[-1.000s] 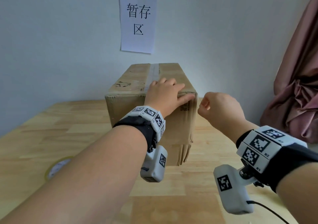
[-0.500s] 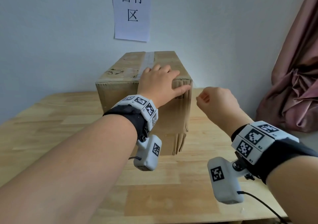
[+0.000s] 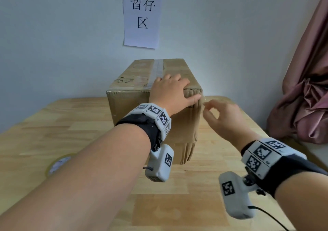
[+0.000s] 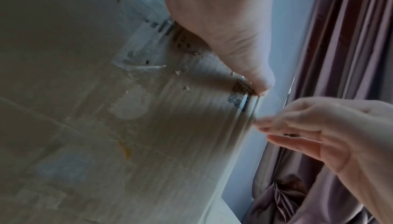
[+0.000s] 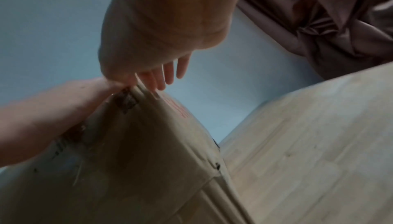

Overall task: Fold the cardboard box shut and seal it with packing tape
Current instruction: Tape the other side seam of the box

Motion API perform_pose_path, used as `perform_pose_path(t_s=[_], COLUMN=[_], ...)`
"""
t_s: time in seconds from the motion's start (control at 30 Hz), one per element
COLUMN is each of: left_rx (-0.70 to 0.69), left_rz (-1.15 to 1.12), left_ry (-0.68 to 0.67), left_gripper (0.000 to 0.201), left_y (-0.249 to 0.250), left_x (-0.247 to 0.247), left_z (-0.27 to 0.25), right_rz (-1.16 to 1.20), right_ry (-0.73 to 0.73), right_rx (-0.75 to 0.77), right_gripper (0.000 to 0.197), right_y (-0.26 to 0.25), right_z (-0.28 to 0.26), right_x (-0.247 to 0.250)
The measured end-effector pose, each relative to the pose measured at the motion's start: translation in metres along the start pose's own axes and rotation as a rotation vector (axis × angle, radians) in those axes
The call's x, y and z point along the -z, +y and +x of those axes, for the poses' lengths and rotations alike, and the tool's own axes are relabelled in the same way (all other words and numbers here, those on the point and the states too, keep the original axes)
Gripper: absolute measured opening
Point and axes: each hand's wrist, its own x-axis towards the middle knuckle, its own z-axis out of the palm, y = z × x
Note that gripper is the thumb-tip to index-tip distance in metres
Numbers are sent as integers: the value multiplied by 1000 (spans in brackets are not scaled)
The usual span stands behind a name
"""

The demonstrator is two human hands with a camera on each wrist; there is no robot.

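Since the earlier frames, the right hand [image 3: 225, 117] has uncurled from a loose fist and closed in on the box's near right corner, while the left hand [image 3: 171, 92] has stayed planted on top.

From the head view, the cardboard box [image 3: 131, 106] stands shut on the wooden table [image 3: 53, 135] at twelve o'clock, a strip of packing tape [image 3: 158, 67] already running along its top seam. The left palm lies flat, fingers spread, thumb pressed down the front edge. The tape roll [image 3: 56, 165] lies at about eight o'clock.

In the left wrist view, the thumb [image 4: 259, 83] pins the corner, and the right fingers [image 4: 282, 123], loosely parted, reach the edge at three o'clock; they are too blurred to tell whether they pinch anything.

From the right wrist view, the fingertips [image 5: 161, 79] touch the box's corner edge.

Folding looks done and the top seam sealed; smoothing the tape's end seems all that remains.
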Motion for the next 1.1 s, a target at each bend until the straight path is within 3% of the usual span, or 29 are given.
perform_pose_path(t_s=[0.03, 0.13, 0.23, 0.4, 0.6, 0.9, 1.0, 1.1], left_rx=[-3, 8, -18, -66, -95, -81, -137, -112], left_rz=[3, -19, -16, 11, -117, -55, 5, 56], left_ry=[3, 21, 20, 46, 99, 140, 96, 82], left_gripper=[66, 68, 61, 50, 45, 56, 67, 65], left_y=[1, -3, -11, -18, -37, -38, -36, -37], left_x=[0, -1, -1, -4, -6, -13, -8, -9], left_z=[0, -2, -6, -6, -7, -7, -11, -16], right_rz=[70, 98, -21, -101, -82, -75, -42, 49], right_ry=[15, 1, -72, -120, -137, -317, -257, -193], right_rx=[-10, 83, 201, 253, 326, 280, 247, 190], right_gripper=[10, 28, 21, 11, 36, 77, 69, 50], right_y=[0, -7, -11, -17, -10, -2, -5, -9], right_z=[3, 22, 39, 55, 56, 55, 59, 60], right_x=[5, 14, 17, 21, 7, -9, -9, -9])
